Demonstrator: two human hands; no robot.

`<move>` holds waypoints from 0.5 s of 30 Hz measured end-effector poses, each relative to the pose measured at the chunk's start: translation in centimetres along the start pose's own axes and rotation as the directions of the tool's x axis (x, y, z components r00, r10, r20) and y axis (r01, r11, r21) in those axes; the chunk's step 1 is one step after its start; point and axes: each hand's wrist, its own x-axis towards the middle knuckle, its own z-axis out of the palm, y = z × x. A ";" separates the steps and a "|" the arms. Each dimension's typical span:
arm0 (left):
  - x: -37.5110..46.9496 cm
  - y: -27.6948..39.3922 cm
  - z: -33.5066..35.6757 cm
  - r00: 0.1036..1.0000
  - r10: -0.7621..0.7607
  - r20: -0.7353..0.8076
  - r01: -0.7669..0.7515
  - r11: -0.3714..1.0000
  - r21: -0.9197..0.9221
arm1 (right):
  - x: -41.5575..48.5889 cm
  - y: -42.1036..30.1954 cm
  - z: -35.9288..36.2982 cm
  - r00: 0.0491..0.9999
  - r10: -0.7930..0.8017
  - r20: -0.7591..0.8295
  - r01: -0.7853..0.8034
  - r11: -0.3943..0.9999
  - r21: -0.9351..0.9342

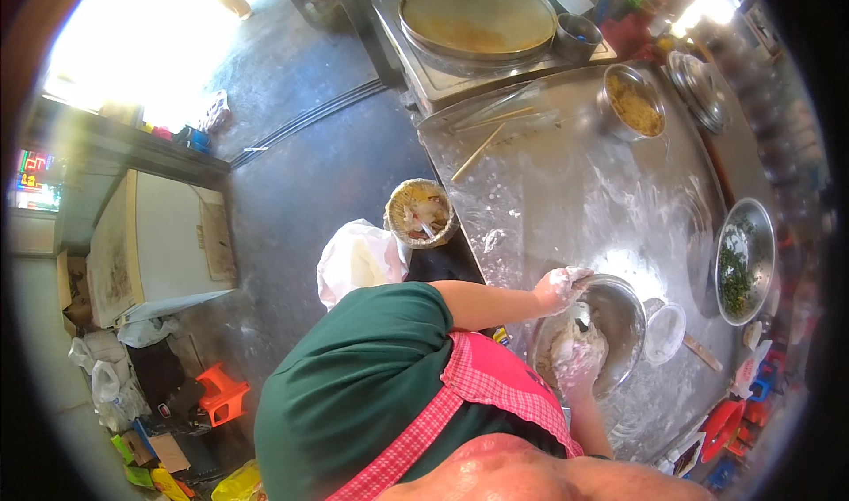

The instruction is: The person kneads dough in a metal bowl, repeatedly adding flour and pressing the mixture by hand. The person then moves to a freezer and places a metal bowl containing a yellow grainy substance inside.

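Note:
A steel mixing bowl [627, 295] sits near the person's side of the metal worktable. My left hand [562, 290], crusted with white flour or dough, grips the bowl's rim on the side farther up the picture. Inside the bowl my right hand [577, 368] is sunk in sticky pale dough [577, 342], which coats its fingers so that their outline is hard to make out. Beside the bowl lies a clear plastic container [664, 334], close to a wooden handle [703, 352] whose other end is hidden.
Flour streaks the worktable [557, 189]. On it are a wooden rolling pin [477, 153], a pot of yellowish crumbly food [633, 106] and a steel bowl of chopped greens [744, 262]. A large round griddle [477, 17] stands beyond. A lined waste basket [421, 212] is beside the table's edge.

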 end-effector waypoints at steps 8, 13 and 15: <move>0.0 -0.2 0.0 0.999 0.036 0.005 -0.036 0.998 0.059 | 3.7 -4.2 0.8 0.985 0.167 0.041 -0.101 0.756 -0.647; -0.2 0.2 -0.5 1.000 0.010 0.009 -0.011 0.998 0.065 | 4.2 -3.0 2.1 0.998 0.037 0.043 0.002 0.741 -0.671; -0.2 0.0 -0.4 0.998 0.060 -0.011 -0.059 0.993 0.104 | 3.9 -3.0 1.7 0.997 0.040 0.062 0.006 0.796 -0.606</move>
